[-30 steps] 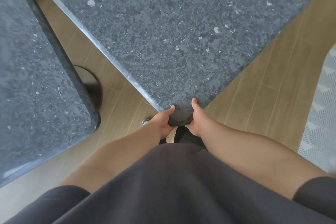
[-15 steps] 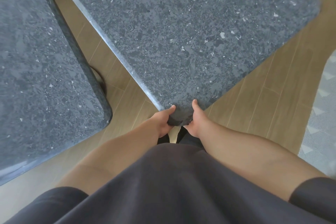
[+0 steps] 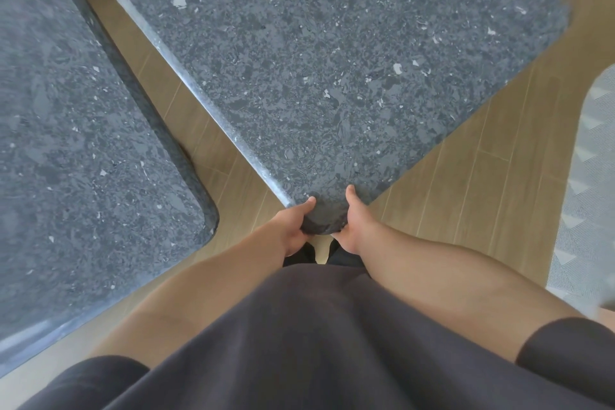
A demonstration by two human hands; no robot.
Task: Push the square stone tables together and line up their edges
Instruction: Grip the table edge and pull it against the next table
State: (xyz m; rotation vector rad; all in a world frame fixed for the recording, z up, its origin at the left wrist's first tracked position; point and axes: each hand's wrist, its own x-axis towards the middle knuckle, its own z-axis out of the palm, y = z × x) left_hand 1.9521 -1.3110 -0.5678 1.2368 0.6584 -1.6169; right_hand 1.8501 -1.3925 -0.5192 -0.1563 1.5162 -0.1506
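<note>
Two dark speckled stone tables fill the view. The right table (image 3: 316, 60) points its rounded near corner at me. My left hand (image 3: 294, 226) grips that corner from the left, thumb on top and fingers under the edge. My right hand (image 3: 354, 223) grips it from the right in the same way. The left table (image 3: 83, 150) lies to the left, its rounded corner near the middle. A wedge-shaped gap of floor separates the two tables, narrow at the far end and wider near me.
Light wooden plank floor (image 3: 466, 196) shows in the gap and to the right. A pale patterned rug (image 3: 585, 183) lies at the right edge. My dark shirt covers the bottom of the view.
The gap between the tables has narrowed, and the left table's round base has passed out of sight under its top. Both hands keep their grip on the corner.
</note>
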